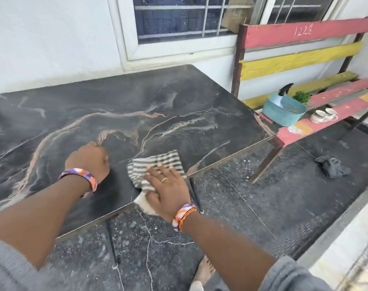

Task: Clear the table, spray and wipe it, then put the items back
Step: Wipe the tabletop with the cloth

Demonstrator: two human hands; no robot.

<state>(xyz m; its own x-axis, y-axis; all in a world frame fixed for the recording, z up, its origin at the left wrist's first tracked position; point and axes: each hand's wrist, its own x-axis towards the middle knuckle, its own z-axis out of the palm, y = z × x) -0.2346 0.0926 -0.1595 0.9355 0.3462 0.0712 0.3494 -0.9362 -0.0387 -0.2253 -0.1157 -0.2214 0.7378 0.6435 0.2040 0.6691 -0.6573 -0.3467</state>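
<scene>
Head view: 2 hands are seen over 1 table. The right hand point(167, 191) is laid flat, fingers straight and spread, pressing 1 cloth point(155, 168) onto the top near the front edge; 1 ring is worn on it. The left hand point(89, 160) is rested on the top just beside the cloth, fingers curled under, nothing seen held. 1 patterned wristband is worn on each wrist.

The cloth is striped grey and white, soft, crumpled, with a pale corner hung over the edge. The table point(179, 101) is dark, marble-patterned with pale and pinkish veins, smooth, flat, corners rounded.

To the right, 1 slatted wooden bench point(305, 57) is painted red and yellow, worn. On its seat are set 1 teal woven basket point(284, 115) with 1 spray bottle point(284, 93) leaned inside, 1 green leafy clump point(302, 97) behind it, and 2 pale cups point(324, 115) touching. 1 dark rag point(332, 165) is lain on the speckled floor.
</scene>
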